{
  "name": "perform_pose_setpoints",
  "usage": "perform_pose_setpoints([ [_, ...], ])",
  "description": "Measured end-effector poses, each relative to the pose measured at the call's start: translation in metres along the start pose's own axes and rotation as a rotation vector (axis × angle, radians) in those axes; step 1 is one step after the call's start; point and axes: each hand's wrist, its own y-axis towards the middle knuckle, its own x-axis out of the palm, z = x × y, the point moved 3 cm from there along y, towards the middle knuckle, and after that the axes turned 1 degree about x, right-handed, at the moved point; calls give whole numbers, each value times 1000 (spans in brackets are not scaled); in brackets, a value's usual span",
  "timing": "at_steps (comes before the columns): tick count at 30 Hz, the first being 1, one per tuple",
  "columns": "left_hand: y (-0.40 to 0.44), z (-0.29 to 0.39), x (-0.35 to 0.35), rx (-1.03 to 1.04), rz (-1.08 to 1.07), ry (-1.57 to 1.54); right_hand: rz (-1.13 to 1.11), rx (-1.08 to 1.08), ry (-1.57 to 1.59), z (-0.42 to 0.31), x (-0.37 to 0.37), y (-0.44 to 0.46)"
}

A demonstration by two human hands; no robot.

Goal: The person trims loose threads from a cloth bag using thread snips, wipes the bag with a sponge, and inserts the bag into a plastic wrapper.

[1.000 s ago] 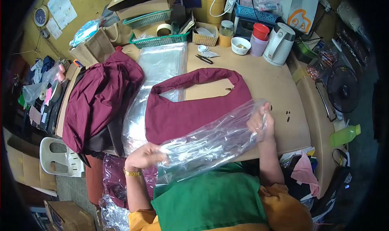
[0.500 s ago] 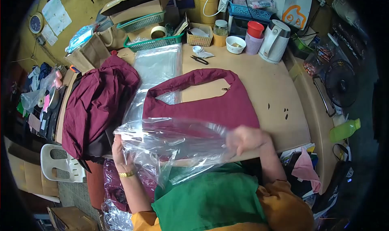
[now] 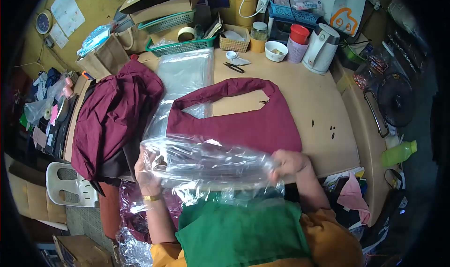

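Note:
A clear plastic bag (image 3: 211, 161) is stretched between my two hands above the table's front edge. At its left end my left hand (image 3: 148, 175) grips it, with the fingers partly seen through the shiny film. My right hand (image 3: 289, 164) is closed on the opposite end. Just beyond the plastic lies a maroon shoulder bag (image 3: 234, 126), flat on the table with its strap loop pointing away from me. The film covers the shoulder bag's lower edge. Left of it is a heap of maroon fabric (image 3: 115, 121), and a stack of clear plastic bags (image 3: 185, 75) lies behind.
Black thread snips (image 3: 234, 67) lie near the back of the table (image 3: 323, 145). Behind them stand a green basket (image 3: 180, 47), a jar (image 3: 258, 37), a white bowl (image 3: 275, 51), a lilac cup (image 3: 296, 50) and a white kettle (image 3: 320, 51). A green bottle (image 3: 398, 153) is at the right.
The plastic bag has been drawn straighter and narrower between my hands, its lower part no longer hanging as loosely. My left hand has shifted slightly right, and my right hand has moved slightly right.

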Motion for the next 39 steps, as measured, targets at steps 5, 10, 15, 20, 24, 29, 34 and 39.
perform_pose_setpoints([
  [5, -14, -13, 10, -514, -694, 731, 651, -1075, 1227, 10, -31, -13],
  [10, -10, -4, -26, -120, 90, 323, 349, -675, 1257, 5, -27, -17],
  [15, -23, 16, -1, -369, -445, 86, 99, -203, 59, -16, -13, -31],
  [20, -24, 45, 22, -555, -866, 729, 908, -591, 548, -10, -85, -77],
  [24, -10, 70, 65, 56, -572, 1088, 1136, -742, 532, -71, -104, -58],
  [29, -17, 51, 106, 617, 60, 1095, 852, 109, -946, -43, -59, -20],
  [34, -28, -98, 112, 489, -337, 1976, 794, 303, -1000, 4, -35, -6],
  [39, 24, -97, 53, 397, -145, 2263, 900, 430, -939, 16, -28, -16],
])
